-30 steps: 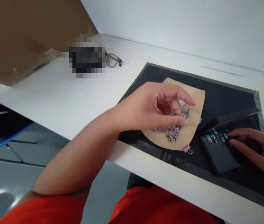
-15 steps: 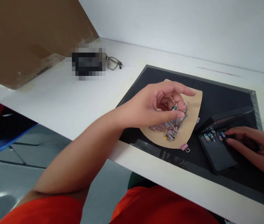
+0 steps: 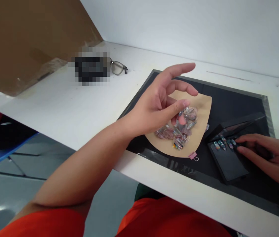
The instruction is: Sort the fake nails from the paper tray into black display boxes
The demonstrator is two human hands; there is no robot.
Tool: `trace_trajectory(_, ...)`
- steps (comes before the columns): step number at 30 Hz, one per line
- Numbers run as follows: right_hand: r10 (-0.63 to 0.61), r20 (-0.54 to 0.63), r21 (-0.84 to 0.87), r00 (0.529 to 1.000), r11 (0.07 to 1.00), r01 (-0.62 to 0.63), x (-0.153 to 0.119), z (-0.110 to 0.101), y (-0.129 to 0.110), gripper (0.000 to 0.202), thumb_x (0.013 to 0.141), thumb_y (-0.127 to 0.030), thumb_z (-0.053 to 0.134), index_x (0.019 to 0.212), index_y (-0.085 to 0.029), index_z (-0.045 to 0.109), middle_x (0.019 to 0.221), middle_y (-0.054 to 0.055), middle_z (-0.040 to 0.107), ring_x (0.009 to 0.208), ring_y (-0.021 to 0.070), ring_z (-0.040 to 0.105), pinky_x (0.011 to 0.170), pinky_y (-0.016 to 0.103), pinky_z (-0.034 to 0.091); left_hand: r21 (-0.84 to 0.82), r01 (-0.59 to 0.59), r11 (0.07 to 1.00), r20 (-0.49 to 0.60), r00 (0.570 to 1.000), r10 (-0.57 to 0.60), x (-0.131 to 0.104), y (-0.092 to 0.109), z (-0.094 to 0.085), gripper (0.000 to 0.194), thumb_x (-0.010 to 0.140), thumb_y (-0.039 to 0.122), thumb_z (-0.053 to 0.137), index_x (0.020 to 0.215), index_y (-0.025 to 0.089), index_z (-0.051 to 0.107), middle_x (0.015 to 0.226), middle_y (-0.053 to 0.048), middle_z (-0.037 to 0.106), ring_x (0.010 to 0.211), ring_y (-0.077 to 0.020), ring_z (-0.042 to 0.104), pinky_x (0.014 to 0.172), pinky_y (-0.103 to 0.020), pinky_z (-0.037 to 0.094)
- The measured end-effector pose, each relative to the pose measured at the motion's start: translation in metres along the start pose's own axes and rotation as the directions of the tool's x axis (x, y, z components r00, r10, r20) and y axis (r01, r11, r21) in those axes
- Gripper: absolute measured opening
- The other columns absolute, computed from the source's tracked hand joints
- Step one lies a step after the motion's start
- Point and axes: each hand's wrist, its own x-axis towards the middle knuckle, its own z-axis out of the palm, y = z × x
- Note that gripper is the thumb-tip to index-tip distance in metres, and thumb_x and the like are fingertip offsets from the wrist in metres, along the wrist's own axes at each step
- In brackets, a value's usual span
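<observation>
My left hand (image 3: 167,98) hovers over a tan sheet (image 3: 198,131) with its index and middle fingers stretched apart. Its ring and little fingers bend down by the thumb. Under it lies a pile of small shiny, pinkish and clear pieces (image 3: 176,131), partly hidden by the hand. On the right is an open black box (image 3: 228,163), its lid tilted up at the back, with a row of glossy decorated false nails (image 3: 220,144) along its upper part. My right hand (image 3: 260,153) has thumb and index finger closed on the false nail (image 3: 234,143) at the row's right end.
A black mat (image 3: 240,98) lies under the sheet and the box on the white table (image 3: 100,98). A pink binder clip (image 3: 192,155) grips the sheet's near edge. Glasses (image 3: 118,67) and a blurred-out dark object (image 3: 91,68) sit farther back. A brown board (image 3: 35,39) stands at left.
My left hand has opened and lifted slightly, its index and middle fingers spreading up; the small dark green piece seen at its fingertips no longer shows there. My right hand keeps its place at the box.
</observation>
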Motion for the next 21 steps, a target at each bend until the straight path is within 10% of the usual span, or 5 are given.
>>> trace_trajectory(21, -0.007, -0.019, 0.019, 1.0, 1.0, 0.008, 0.003, 0.003, -0.003, 0.073, 0.085, -0.101, 0.062, 0.094, -0.033, 0.087, 0.062, -0.001, 0.072, 0.038, 0.0148, 0.054, 0.034, 0.028, 0.041, -0.004, -0.121, 0.993, -0.004, 0.993, 0.121, -0.002, 0.002, 0.015, 0.052, 0.098, 0.016, 0.08, 0.148, 0.017, 0.066, 0.115, -0.001, 0.079, 0.071, -0.0037, 0.071, 0.071, -0.016, 0.062)
